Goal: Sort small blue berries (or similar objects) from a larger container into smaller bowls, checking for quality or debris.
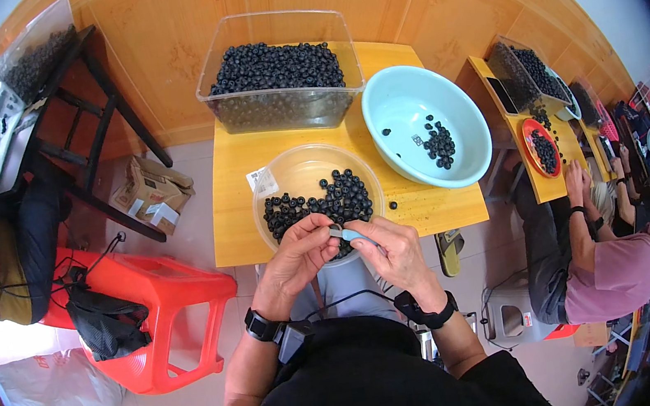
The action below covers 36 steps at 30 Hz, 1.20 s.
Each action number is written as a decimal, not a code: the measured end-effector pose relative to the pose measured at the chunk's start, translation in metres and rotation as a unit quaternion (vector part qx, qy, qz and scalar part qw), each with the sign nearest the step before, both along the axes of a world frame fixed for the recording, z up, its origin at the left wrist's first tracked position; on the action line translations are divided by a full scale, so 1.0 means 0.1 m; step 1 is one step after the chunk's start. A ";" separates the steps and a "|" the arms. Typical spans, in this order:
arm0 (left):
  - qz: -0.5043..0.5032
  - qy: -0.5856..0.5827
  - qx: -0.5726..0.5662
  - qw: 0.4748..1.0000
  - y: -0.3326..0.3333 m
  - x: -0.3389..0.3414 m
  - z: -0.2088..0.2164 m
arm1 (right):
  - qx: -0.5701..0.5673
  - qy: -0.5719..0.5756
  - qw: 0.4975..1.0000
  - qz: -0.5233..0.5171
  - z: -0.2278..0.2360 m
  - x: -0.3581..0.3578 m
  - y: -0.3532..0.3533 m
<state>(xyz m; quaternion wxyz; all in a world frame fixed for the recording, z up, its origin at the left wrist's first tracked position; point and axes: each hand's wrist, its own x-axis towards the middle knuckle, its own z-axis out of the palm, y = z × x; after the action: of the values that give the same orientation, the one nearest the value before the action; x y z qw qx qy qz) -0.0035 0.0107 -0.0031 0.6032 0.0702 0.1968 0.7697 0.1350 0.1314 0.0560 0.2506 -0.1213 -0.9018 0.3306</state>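
Both my hands meet over the near edge of a clear round bowl [376,183] that holds many small dark round pieces [349,195], berry-like or bead-like. My right hand [391,248] is closed around a small tool with a light blue handle [353,235] and a short metal end, perhaps a blade. Its tip touches the fingertips of my left hand [303,252]. That hand is pinched closed, thumb against fingers; what sits in the pinch is mostly hidden, though a dark bit shows beside the metal.
A clear rectangular bin [287,113] full of dark round pieces stands at the back of the yellow table [238,207]. A pale blue basin [391,144] holds fewer pieces. A red stool [179,286] is at left. Other people work at tables on both sides.
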 end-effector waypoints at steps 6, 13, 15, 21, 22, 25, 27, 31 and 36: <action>-0.005 -0.008 -0.014 1.000 -0.01 -0.04 -0.02 | -0.008 0.026 1.000 0.012 -0.11 -0.08 0.03; -0.044 -0.016 0.067 0.997 -0.10 -0.03 0.08 | -0.009 0.011 0.997 -0.077 -0.41 -0.06 0.29; -0.004 -0.007 0.002 1.000 -0.10 -0.05 0.06 | -0.024 0.012 0.997 -0.071 -0.35 -0.06 0.26; 0.003 0.047 -0.032 0.998 -0.05 -0.02 -0.05 | -0.156 0.012 0.987 -0.020 0.02 -0.10 0.00; -0.004 0.048 -0.030 0.998 -0.04 0.00 -0.05 | -0.140 0.017 0.990 0.004 0.01 -0.11 -0.02; -0.005 0.062 -0.032 0.998 -0.06 0.01 -0.09 | -0.122 0.039 0.992 0.024 -0.03 -0.13 -0.06; -0.021 0.084 -0.031 0.996 -0.07 -0.01 -0.14 | -0.113 0.004 0.993 0.029 -0.02 -0.13 -0.06; -0.003 0.106 -0.079 0.991 -0.04 0.03 0.00 | -0.054 -0.010 0.998 -0.004 -0.09 -0.11 0.09; 0.081 0.147 -0.151 0.974 -0.12 -0.07 -0.04 | 0.058 0.023 0.970 -0.234 -0.06 -0.08 0.85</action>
<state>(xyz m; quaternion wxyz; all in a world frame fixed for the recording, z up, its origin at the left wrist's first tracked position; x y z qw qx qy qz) -0.0107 -0.0016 -0.0071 0.5071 0.0745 0.4022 0.7586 0.1269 0.2160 0.0497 0.3483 -0.3066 -0.8599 0.2126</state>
